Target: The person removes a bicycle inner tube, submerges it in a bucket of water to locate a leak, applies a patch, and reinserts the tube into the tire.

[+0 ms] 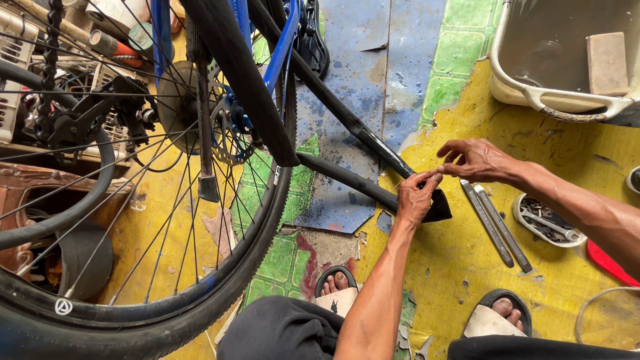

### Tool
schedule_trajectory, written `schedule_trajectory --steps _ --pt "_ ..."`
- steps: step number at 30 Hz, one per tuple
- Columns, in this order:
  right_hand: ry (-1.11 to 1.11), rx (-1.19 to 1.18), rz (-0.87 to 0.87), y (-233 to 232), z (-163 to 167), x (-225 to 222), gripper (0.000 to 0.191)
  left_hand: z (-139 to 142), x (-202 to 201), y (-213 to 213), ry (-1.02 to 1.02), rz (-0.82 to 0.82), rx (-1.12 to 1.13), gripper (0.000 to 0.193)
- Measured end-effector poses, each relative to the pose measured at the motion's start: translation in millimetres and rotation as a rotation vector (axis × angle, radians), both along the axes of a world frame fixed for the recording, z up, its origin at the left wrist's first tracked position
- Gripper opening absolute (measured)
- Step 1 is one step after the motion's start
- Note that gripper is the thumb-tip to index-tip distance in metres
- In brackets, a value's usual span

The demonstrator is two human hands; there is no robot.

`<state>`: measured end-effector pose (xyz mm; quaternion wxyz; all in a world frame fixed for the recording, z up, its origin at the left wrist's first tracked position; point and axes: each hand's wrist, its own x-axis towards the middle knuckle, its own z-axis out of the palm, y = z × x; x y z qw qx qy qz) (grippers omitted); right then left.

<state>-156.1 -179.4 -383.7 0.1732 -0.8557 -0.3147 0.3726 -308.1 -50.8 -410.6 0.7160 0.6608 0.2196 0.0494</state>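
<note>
Pinching the flattened black inner tube (347,180) near its end, the left hand (415,198) closes thumb and fingers on the rubber just above the yellow patch of floor (460,267). The right hand (477,160) hovers just beside it with fingers loosely curled, thumb and forefinger nearly meeting — whether they grip anything small cannot be told. The tube's long axis runs diagonally: from the held end near the middle of the floor it points up and left, passing under the bicycle wheel (133,200) toward the blue frame (283,47). Two grey tyre levers (497,223) lie side by side on the yellow floor just right of the hands, near a small white dish of metal parts (543,220). A plastic basin (567,60) sits at the upper right edge.
</note>
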Motion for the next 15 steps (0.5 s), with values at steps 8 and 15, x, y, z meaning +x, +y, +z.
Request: schedule_trajectory --steps 8,15 --pt "-0.033 0.203 0.102 2.3 1.8 -2.3 0.032 3.8 -0.9 -3.3 0.128 -0.033 -0.055 0.034" --pt "-0.018 -0.042 -0.054 7.3 13.5 -2.4 0.040 0.0 0.5 1.0 -0.005 0.019 0.003 0.029"
